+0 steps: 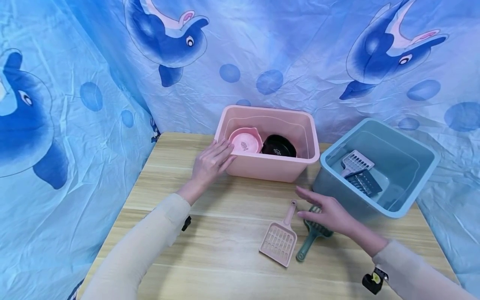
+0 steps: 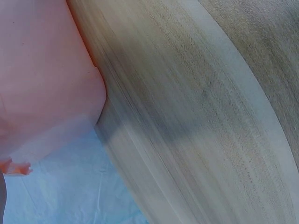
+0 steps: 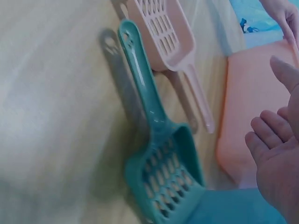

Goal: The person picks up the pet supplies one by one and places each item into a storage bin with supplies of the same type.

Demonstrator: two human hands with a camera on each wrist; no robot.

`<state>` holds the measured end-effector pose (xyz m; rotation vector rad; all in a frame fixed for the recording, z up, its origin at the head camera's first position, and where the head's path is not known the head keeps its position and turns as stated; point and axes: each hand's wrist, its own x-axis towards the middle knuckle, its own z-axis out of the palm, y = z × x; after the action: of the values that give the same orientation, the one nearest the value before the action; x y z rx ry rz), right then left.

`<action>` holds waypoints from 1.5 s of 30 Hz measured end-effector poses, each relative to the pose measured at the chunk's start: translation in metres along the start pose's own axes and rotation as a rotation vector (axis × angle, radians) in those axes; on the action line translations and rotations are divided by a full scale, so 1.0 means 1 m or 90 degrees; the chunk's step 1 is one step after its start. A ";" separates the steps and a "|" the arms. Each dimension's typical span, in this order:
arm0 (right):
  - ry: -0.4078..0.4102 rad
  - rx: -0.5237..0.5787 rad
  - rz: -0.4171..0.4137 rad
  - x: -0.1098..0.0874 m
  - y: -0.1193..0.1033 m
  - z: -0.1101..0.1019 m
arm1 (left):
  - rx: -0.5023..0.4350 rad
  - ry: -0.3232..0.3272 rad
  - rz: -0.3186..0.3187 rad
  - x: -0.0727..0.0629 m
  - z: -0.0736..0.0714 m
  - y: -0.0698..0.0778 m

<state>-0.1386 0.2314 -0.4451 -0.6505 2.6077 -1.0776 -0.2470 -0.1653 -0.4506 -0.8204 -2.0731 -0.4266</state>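
My left hand [image 1: 213, 160] rests at the front left corner of a pink bin [image 1: 268, 166], its fairly straight fingers over the rim. Inside that bin sit a pink round dish [image 1: 244, 143] with a fish mark and a black dish [image 1: 278, 146] with a paw mark. My right hand [image 1: 327, 210], fingers extended and thumb apart, hovers over a green litter scoop [image 3: 156, 121] and holds nothing. It partly hides the scoop in the head view. Beside the green one, a pink litter scoop [image 1: 279, 241] lies on the table, handle pointing towards the pink bin.
A blue-grey bin [image 1: 378, 208] stands on the right, holding a light scoop [image 1: 356, 161] and a dark slotted scoop [image 1: 363, 182]. Blue dolphin-print cloth [image 1: 270, 54] hangs behind and beside the wooden table [image 1: 210, 258].
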 end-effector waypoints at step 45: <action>-0.099 0.525 0.342 0.006 0.022 0.031 | -0.004 0.000 -0.018 0.000 0.002 0.000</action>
<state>-0.1386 0.2237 -0.4825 0.1430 1.7733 -1.6256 -0.2484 -0.1646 -0.4522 -0.7962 -2.0868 -0.4491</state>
